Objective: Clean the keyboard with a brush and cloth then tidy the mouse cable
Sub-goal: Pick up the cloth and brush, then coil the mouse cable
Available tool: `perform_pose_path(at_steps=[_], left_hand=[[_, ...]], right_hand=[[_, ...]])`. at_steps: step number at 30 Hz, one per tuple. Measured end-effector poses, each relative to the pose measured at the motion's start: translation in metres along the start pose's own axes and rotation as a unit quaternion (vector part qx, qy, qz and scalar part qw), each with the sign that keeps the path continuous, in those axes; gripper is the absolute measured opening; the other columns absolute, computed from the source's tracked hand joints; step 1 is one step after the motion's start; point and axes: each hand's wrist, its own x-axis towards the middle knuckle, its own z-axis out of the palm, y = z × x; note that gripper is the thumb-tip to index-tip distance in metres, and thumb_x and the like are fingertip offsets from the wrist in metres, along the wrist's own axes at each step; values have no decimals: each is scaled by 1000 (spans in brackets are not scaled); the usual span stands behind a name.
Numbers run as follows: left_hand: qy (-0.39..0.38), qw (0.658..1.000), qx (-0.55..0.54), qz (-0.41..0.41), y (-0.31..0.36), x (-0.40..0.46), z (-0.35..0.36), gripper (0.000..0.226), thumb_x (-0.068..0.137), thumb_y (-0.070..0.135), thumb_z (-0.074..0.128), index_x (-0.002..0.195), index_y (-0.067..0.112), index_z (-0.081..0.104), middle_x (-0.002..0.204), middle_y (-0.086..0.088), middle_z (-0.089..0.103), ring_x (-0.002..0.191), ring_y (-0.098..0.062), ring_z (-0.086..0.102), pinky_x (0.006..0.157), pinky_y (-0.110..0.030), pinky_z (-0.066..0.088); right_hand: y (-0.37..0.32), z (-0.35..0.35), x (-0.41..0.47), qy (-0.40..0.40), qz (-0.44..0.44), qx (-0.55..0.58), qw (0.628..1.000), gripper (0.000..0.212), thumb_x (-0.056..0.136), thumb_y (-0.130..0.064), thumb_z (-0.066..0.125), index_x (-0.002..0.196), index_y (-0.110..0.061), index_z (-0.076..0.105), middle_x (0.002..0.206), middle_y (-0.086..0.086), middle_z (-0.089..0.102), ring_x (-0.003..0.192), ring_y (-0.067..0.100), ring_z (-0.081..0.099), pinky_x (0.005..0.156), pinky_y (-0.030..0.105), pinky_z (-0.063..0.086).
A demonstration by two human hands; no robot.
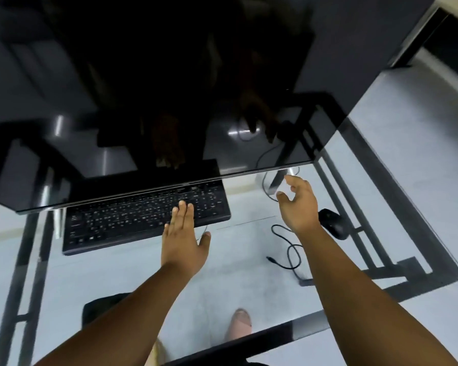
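A large glossy black monitor (169, 88) overhangs the back rows of the flat black keyboard (132, 220) on the glass desk (236, 273). The left hand (183, 241) lies flat, fingers straight, over the keyboard's right end, holding nothing. The right hand (299, 204) hovers loosely spread near the monitor's lower edge, seemingly empty. The black mouse (333, 227) sits just right of that wrist, its cable (288, 247) looped beside it.

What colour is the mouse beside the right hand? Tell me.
Black, matching its cable; the mouse shows in the head view, just past the right hand.
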Motion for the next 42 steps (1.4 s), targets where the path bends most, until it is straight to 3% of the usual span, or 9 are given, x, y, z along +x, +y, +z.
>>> perform_pose_path(at_steps=[3, 6, 10, 17, 20, 24, 29, 35, 42], left_hand=[[-19, 999, 37, 14, 34, 10, 21, 79, 96, 46, 43, 155, 17, -1, 162, 2, -11, 149, -17, -11, 121, -37, 3], [-35, 996, 79, 15, 55, 18, 35, 79, 97, 49, 35, 153, 16, -9, 161, 1, -18, 148, -17, -16, 121, -38, -1], [-18, 992, 124, 7, 70, 25, 49, 79, 97, 52, 30, 152, 14, -13, 160, -1, -22, 147, -18, -20, 120, -40, -4], [-22, 991, 130, -28, 72, 37, 57, 81, 97, 52, 30, 152, 14, -14, 159, -2, -24, 146, -19, -21, 120, -42, -4], [-30, 990, 132, -35, 69, 39, 55, 82, 97, 52, 32, 151, 14, -16, 158, -1, -26, 146, -18, -22, 120, -41, -4], [-28, 989, 139, -45, 59, 43, 49, 85, 95, 54, 34, 152, 14, -15, 158, -1, -26, 146, -18, -21, 120, -41, -3], [-30, 987, 149, -48, 49, 47, 43, 90, 93, 60, 37, 151, 15, -16, 158, 0, -25, 146, -18, -21, 118, -40, -5], [-33, 987, 154, -37, 39, 45, 40, 90, 93, 58, 37, 152, 16, -15, 158, 1, -25, 146, -16, -20, 120, -40, -4], [-49, 986, 156, -28, 34, 45, 37, 89, 94, 56, 38, 151, 17, -17, 157, 1, -27, 146, -17, -21, 120, -39, -5]], right_hand=[[33, -38, 14, -2, 27, -49, 998, 44, 87, -15, 65, 129, -22, 53, 132, -2, 50, 121, 18, 51, 99, 29, 42], [64, -66, 19, -39, 70, -135, 988, 62, 80, -24, 70, 136, -29, 46, 138, -4, 46, 122, 24, 52, 103, 48, 44], [92, -90, 18, -78, 101, -234, 964, 71, 77, -27, 71, 141, -31, 40, 146, -3, 40, 134, 25, 38, 107, 55, 36], [123, -95, 13, -44, 81, -186, 978, 58, 75, -11, 67, 131, -17, 55, 126, 7, 54, 115, 30, 51, 95, 42, 48], [112, -81, 18, -31, 71, -116, 990, 54, 76, -15, 75, 127, -15, 57, 117, 3, 58, 108, 23, 56, 87, 28, 43], [88, -51, 30, -33, 63, -53, 996, 50, 74, -26, 80, 119, -20, 61, 112, -2, 61, 99, 17, 60, 83, 25, 45], [60, -11, 52, -33, 53, -52, 997, 46, 70, -40, 79, 110, -25, 63, 105, -6, 64, 92, 17, 62, 83, 32, 54], [44, 16, 58, -14, 54, -69, 996, 42, 73, -35, 81, 106, -19, 62, 100, -3, 61, 89, 18, 57, 74, 25, 42], [47, 26, 60, -22, 57, -99, 993, 58, 72, -46, 79, 119, -19, 58, 116, 1, 60, 107, 24, 57, 90, 37, 50]])
